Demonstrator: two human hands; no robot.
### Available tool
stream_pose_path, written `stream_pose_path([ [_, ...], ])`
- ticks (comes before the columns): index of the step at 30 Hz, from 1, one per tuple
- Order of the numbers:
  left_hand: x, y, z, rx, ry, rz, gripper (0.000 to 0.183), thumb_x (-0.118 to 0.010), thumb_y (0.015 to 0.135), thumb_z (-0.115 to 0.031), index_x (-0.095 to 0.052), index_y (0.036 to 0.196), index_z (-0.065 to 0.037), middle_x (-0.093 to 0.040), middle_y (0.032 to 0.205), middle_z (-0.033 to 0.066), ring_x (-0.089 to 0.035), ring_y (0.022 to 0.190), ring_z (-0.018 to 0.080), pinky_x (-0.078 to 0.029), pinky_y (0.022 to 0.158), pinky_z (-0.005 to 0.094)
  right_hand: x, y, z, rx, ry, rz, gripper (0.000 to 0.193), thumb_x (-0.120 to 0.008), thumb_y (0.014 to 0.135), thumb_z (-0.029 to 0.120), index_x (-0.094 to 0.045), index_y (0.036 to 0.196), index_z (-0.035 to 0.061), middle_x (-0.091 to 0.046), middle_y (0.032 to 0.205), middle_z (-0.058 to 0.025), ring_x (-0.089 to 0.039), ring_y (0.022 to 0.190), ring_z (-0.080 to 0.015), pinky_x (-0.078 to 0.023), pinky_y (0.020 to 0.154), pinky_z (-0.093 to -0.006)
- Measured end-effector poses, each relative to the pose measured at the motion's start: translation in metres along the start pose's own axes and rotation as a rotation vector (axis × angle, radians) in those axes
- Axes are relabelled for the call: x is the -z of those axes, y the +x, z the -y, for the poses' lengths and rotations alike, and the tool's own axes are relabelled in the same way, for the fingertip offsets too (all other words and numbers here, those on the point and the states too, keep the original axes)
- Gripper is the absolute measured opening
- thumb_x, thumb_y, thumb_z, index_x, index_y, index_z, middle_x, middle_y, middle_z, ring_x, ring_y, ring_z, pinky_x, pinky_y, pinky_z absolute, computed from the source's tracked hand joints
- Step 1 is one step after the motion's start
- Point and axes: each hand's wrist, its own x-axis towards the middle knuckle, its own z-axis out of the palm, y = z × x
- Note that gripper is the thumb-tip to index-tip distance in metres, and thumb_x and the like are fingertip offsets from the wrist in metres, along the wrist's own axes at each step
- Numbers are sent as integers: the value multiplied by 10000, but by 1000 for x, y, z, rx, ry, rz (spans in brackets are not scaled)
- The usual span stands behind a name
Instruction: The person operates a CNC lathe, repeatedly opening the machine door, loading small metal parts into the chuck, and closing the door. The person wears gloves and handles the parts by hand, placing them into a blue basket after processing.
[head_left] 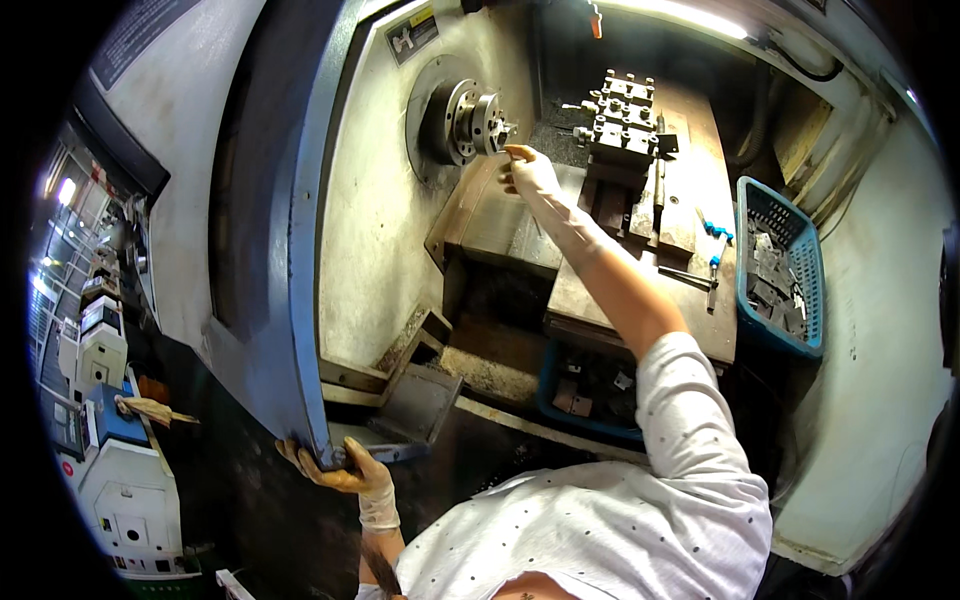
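Observation:
Inside a lathe, a round steel chuck [462, 122] sticks out from the pale headstock wall, with a small bright metal piece [506, 130] at its front. Just below that piece is my right hand [530, 173], gloved, thumb and fingers pinched together; whatever lies between the fingertips is too small to make out. My left hand [345, 470], in a stained glove, is down at the lower left. Its fingers curl round the bottom corner of the blue machine door edge [308, 300]. To the right of the chuck stands a tool block [622, 120] with several bolts.
A blue basket [780, 320] of dark metal pieces sits at the right of the machine bed. Another blue bin [548, 405] with parts is beneath the bed. A blue-and-silver tool [716, 255] lies on the bed. At far left stand white machines [130, 510].

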Motion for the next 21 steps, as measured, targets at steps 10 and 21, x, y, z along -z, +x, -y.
stream_pose_path([
  [10,11,-24,21,72,-19,-1,504,-421,660,-89,-188,1100,-9,-198,1135,212,-154,1082,369,-112,867,500,-20,83,-53,140,315,-399,153,-449,734,119,-490,676,-16,-516,532,-75,-475,405,-116,-380,372,-209],
  [21,7,-16,1,96,61,46,481,-398,694,-18,-158,1103,61,-145,1169,208,-198,1080,307,-181,879,382,-20,77,-53,260,256,-394,128,-464,729,93,-508,681,-18,-505,529,-58,-464,444,-92,-388,429,-192],
])
